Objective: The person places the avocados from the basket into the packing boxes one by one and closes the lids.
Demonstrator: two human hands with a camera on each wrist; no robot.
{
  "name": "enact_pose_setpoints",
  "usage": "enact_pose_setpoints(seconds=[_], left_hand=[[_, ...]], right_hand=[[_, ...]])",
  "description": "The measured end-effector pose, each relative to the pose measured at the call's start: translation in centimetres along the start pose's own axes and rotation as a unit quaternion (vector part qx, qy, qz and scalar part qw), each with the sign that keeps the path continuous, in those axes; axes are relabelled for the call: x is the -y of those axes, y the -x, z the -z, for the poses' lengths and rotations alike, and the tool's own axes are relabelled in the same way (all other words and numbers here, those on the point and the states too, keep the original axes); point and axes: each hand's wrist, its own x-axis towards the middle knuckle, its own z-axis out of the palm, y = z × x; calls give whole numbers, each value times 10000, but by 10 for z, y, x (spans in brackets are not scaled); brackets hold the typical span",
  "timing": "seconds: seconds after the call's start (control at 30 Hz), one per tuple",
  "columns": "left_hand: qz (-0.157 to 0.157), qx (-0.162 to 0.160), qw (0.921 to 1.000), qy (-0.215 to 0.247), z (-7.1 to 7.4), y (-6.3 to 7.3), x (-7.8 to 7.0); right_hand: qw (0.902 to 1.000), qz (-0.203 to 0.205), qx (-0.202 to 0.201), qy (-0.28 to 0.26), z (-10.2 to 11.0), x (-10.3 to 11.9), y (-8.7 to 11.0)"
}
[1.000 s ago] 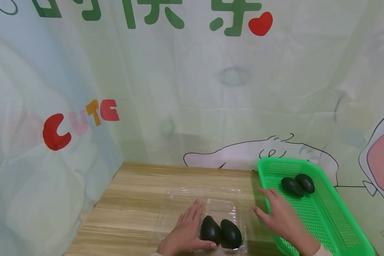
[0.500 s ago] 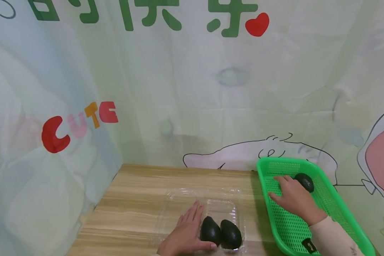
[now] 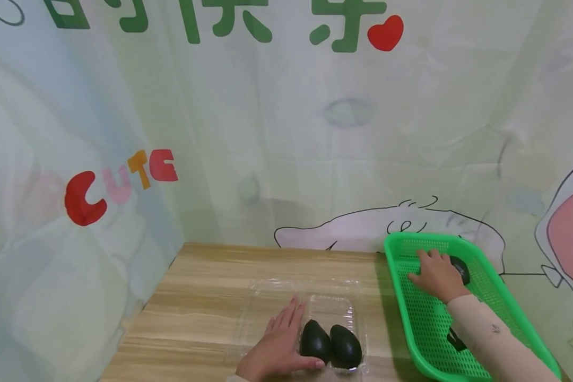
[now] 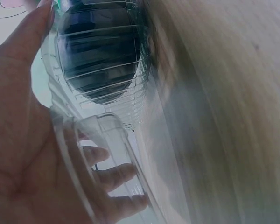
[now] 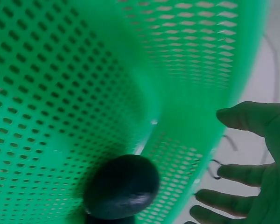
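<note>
Two dark avocados, a left one (image 3: 315, 342) and a right one (image 3: 346, 346), sit side by side in the near part of a clear plastic clamshell box (image 3: 331, 305). My left hand (image 3: 277, 342) rests on the box with straight fingers, its thumb along the near side by the left avocado. Through the ribbed clear wall an avocado (image 4: 100, 51) shows in the left wrist view. Over the far end of a green basket (image 3: 408, 323), my right hand (image 3: 436, 276) has its fingers spread. Behind it lies an avocado (image 3: 460, 269); another dark one is partly hidden beneath in the right wrist view.
The perforated basket stands at the right of the wood-grain table (image 3: 210, 297), its raised rim all round. A printed curtain (image 3: 267, 132) hangs close behind the table and along its left side. A small black device (image 3: 456, 339) sits by my right sleeve.
My right hand has moved from the basket's left rim to over the avocados at its far end, covering one in the head view. My left hand and the box have stayed put.
</note>
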Motion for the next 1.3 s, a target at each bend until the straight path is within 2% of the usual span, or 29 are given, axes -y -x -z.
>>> enact_pose_setpoints(seconds=[0.2, 0.4, 0.6, 0.77, 1.0, 1.3], left_hand=[[-48, -26, 10000, -49, -1, -1, 1], [-33, -14, 10000, -48, 0, -1, 0], [-5, 49, 10000, -52, 1, -2, -1], [83, 128, 9999, -23, 2, -2, -1], [77, 128, 9999, -82, 0, -3, -1], [93, 128, 9999, 10, 1, -2, -1]], right_hand=[[9993, -380, -18, 59, -15, -6, -14], [9974, -697, 175, -4, -31, -13, -21], [9973, -702, -102, 212, -46, -22, -25], [9958, -892, -205, 96, -58, -33, -26], [9942, -980, 102, -437, -70, -47, -22], [9937, -899, 414, -527, -74, -54, -24]])
